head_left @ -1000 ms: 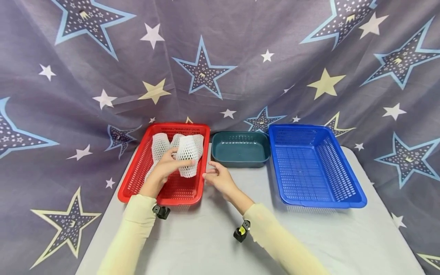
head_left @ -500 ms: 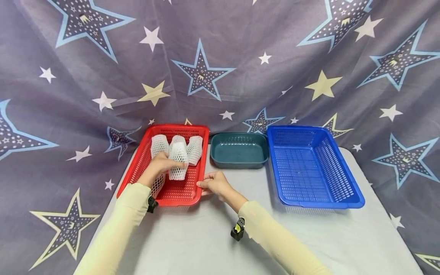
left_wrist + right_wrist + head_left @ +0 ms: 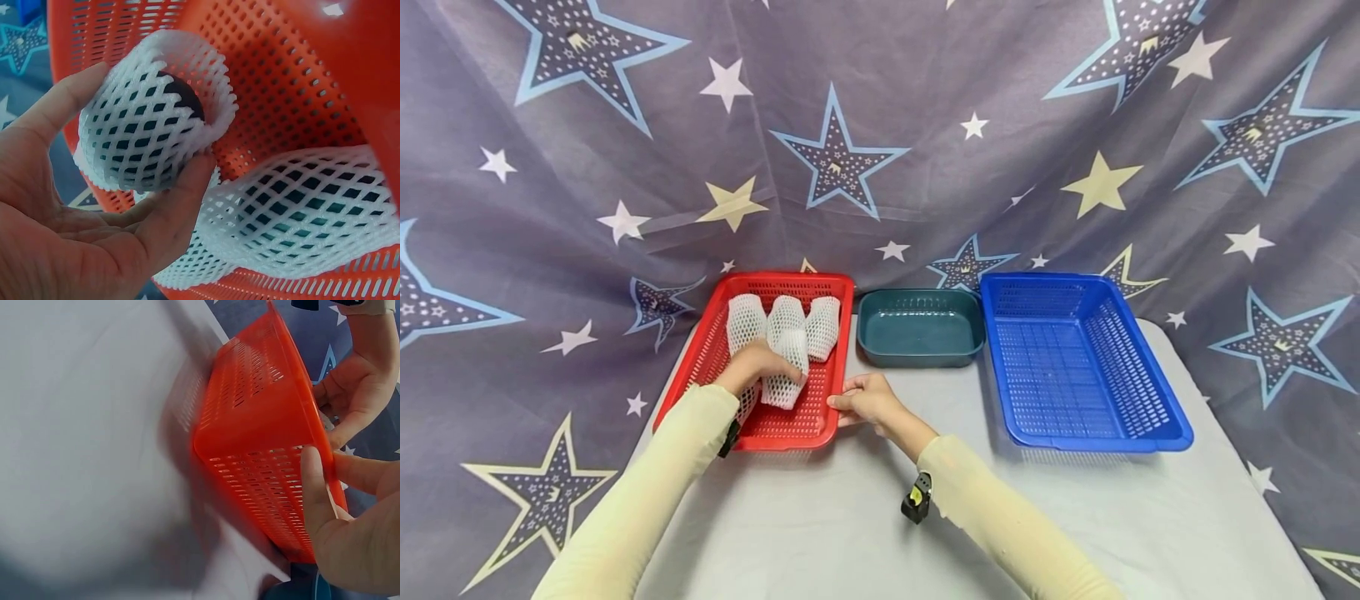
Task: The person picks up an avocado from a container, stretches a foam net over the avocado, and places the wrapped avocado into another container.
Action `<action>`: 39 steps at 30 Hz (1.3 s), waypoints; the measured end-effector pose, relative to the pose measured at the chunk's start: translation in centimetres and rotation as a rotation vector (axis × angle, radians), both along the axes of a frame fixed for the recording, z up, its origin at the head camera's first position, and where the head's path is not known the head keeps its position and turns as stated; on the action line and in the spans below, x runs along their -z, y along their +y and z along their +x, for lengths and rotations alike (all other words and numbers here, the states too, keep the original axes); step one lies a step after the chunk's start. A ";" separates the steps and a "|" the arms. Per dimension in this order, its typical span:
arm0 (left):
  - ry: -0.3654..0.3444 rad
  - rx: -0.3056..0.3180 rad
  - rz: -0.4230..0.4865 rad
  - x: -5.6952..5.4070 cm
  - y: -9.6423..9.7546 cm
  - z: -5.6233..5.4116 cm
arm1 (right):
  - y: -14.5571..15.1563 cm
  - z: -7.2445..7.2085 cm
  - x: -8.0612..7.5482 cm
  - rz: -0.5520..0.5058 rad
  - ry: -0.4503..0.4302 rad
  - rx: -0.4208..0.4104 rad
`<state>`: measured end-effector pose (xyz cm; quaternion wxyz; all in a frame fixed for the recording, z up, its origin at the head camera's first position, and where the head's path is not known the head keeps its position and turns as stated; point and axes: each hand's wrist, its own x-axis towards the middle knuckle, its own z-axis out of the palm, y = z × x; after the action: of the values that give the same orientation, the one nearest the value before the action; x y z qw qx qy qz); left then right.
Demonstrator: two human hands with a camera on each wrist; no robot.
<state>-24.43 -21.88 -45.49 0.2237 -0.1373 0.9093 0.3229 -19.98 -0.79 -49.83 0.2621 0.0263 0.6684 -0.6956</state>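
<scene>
My left hand (image 3: pixel 758 364) is down inside the red basket (image 3: pixel 808 429), holding a dark rounded object in a white foam net sleeve (image 3: pixel 140 128) between thumb and fingers. The net's end gapes and shows the dark surface; what exactly is inside I cannot tell. Around it in the basket lie several more white net sleeves, one at the right (image 3: pixel 823 329) and one at the left (image 3: pixel 747 319). Dark green shows through the mesh of a neighbouring sleeve (image 3: pixel 306 212). My right hand (image 3: pixel 874 402) pinches the basket's right rim near the front corner, thumb outside in the right wrist view.
A dark green dish (image 3: pixel 921 361) stands just right of the red basket. Beyond it is a larger blue basket (image 3: pixel 1063 367). All stand on a white-covered table (image 3: pixel 865 517), with a star-patterned curtain (image 3: pixel 880 167) hanging close behind.
My left hand has moved left and lowered the netted object among the other sleeves. My right hand came from beside the basket to grip its rim, then stayed there.
</scene>
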 end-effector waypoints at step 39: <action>-0.362 0.116 -0.056 1.7 2.4 -1.9 | 0.0 0.3 -0.2 0.010 0.013 -0.001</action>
<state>-26.28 -19.49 -47.16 0.3978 -0.1465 0.8694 0.2539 -19.70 -0.75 -49.68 0.2578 0.0226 0.6736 -0.6923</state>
